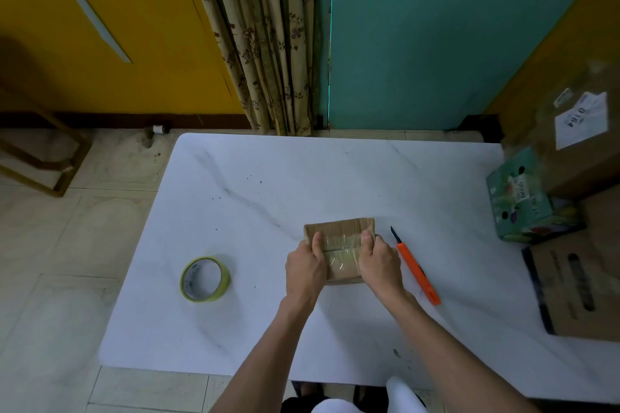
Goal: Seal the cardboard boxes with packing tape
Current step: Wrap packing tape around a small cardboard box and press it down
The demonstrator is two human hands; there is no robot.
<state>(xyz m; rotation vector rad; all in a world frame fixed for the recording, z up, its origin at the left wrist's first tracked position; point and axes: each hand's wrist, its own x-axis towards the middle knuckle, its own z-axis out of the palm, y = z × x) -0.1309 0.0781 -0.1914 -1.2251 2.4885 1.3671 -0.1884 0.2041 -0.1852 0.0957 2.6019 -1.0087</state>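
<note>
left hand point(303, 266), right hand point(380, 260): fingers point(367, 239) grip taped cardboard box point(339, 228) | tape roll point(225, 281) left | cutter point(417, 273) right

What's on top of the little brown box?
On the little box, clear tape runs across the closed flaps; the left hand and right hand grip it, thumbs on top. Its inside is hidden.

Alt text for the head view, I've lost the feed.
The left hand and right hand grip a small brown cardboard box, clear tape over its top seam, on a white marble-patterned table. A yellow-green tape roll lies left of it, an orange utility knife right.
</note>
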